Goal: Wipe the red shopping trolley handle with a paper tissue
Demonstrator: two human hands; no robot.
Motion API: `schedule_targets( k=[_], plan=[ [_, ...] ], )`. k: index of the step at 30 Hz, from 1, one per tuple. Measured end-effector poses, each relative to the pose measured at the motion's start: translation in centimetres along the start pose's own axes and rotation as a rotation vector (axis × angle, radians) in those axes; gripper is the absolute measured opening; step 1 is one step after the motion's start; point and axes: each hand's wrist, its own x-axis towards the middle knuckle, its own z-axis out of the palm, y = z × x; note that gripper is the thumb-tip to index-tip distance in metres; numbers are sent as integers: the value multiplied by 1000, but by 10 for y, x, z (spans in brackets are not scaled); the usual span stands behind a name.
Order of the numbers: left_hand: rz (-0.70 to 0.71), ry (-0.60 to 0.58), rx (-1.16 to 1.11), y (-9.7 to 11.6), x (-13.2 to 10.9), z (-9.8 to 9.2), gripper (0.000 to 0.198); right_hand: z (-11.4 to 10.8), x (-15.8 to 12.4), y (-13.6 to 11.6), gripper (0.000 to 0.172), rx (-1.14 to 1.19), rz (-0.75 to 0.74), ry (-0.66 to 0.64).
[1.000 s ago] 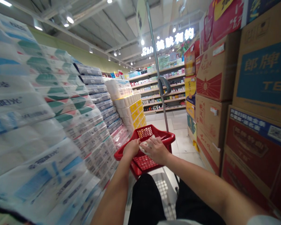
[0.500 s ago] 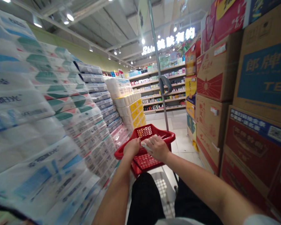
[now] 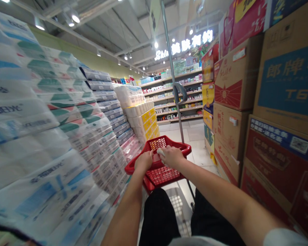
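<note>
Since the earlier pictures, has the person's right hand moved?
Yes, slightly: judged against the rim of the red plastic shopping basket, the right hand is now a little higher in the picture.

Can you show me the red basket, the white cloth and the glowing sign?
Red basket (image 3: 185, 150): head view, on its rim.
White cloth (image 3: 160, 152): head view, on the bit poking out.
Glowing sign (image 3: 186, 45): head view, on a middle character.

Head view: worn camera, facing forward and down from above the left hand (image 3: 143, 161) and right hand (image 3: 173, 157); red basket (image 3: 164, 175) near, below centre; aisle floor (image 3: 195, 135) extending ahead; shelves (image 3: 192, 118) far off, closing the view.
</note>
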Motion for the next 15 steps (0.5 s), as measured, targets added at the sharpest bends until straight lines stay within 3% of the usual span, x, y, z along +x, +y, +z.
schedule_targets(
  k=[3, 7, 9, 15],
  plan=[
    [-9, 1, 4, 2, -2, -2, 55, -3, 3, 2, 36, 9, 59, -55],
    [-18, 8, 1, 3, -5, -2, 55, 9, -17, 8, 33, 13, -95, 169],
    [-18, 9, 0, 4, -6, -2, 55, 12, -24, 10, 35, -8, -167, 221],
    [-55, 13, 3, 7, -8, -4, 63, 5, -12, 4, 32, -20, -17, 116]
  ],
)
